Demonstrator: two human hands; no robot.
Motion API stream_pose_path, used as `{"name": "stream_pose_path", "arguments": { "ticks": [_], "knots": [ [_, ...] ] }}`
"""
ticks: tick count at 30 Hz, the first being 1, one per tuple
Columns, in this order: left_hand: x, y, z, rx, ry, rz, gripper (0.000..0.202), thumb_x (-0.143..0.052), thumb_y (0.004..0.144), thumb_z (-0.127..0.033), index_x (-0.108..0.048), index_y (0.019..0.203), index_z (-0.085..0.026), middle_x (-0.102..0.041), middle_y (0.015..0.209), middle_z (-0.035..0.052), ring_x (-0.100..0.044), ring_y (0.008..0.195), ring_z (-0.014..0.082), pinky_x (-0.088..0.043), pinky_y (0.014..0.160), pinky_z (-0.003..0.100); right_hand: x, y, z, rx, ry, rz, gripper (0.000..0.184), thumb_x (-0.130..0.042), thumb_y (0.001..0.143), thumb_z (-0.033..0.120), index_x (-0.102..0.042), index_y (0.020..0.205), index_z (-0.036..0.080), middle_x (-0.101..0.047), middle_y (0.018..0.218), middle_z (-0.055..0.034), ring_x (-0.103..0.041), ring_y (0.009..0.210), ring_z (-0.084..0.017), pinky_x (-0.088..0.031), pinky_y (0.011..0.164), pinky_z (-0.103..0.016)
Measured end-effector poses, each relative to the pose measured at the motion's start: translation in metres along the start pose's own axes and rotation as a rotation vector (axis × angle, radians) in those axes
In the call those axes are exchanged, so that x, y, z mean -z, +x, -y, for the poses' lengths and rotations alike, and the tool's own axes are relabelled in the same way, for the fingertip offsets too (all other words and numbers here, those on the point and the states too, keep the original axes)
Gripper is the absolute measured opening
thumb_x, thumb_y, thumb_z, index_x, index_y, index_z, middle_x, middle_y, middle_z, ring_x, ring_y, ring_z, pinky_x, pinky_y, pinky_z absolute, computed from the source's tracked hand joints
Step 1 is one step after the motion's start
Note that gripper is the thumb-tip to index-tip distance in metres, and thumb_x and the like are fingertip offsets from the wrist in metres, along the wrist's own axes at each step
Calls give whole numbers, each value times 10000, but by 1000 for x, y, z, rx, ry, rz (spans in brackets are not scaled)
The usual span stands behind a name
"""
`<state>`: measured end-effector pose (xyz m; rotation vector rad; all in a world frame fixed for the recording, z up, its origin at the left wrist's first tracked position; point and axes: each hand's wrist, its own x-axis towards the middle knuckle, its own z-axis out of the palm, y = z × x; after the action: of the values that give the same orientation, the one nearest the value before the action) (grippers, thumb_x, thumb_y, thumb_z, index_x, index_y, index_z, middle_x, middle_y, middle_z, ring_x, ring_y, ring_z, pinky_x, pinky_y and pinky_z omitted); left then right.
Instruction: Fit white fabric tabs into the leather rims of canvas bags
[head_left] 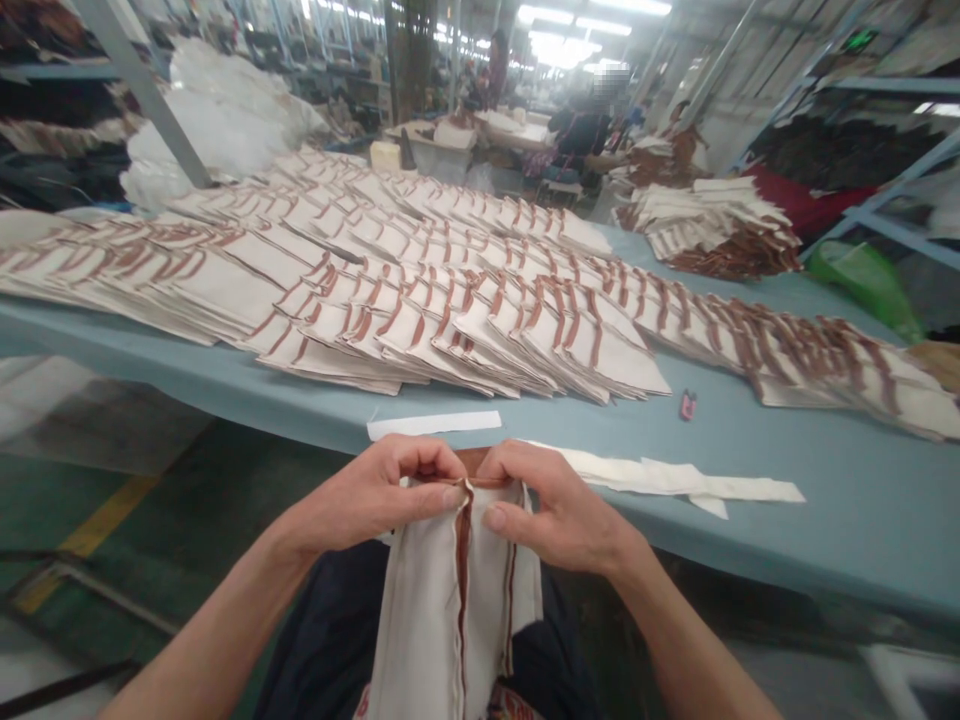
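Observation:
My left hand [382,490] and my right hand [547,505] are both closed on the top edge of a cream cloth bag with brown trim [450,610]. The fingers pinch its rim from either side, thumbs close together at the brown seam. The bag hangs down over my lap, just in front of the near edge of the blue-grey table [825,520]. Part of the bag's rim is hidden behind my fingers.
Overlapping rows of many similar cream bags with brown straps [465,310] cover the table. White cloth strips [675,478] and a small pink object [687,404] lie near the front edge. A further stack [712,225] sits at the back right, where a person [585,130] works.

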<state>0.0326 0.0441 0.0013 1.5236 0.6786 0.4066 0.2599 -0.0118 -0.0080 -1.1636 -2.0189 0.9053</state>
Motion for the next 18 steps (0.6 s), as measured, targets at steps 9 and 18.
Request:
{"name": "stream_pose_path", "arguments": {
  "ticks": [9,18],
  "knots": [
    [0,-4,-5,-33,26,15,248,-663,895,-378,-679,822,-141,-556,715,-23,-434,631,100,-350,545,190,-13,9,6,-61,209,-26,292,-633,915,405,-519,736,205,-491,674,44,-416,628,-122,-326,602,-259],
    [1,-7,-4,-39,43,31,429,-570,956,-539,-666,840,-137,-525,711,-13,-417,637,116,-327,536,204,-15,9,3,-103,284,12,354,-559,974,455,-531,732,199,-474,657,41,-393,613,-118,-321,577,-254]
  ]
}}
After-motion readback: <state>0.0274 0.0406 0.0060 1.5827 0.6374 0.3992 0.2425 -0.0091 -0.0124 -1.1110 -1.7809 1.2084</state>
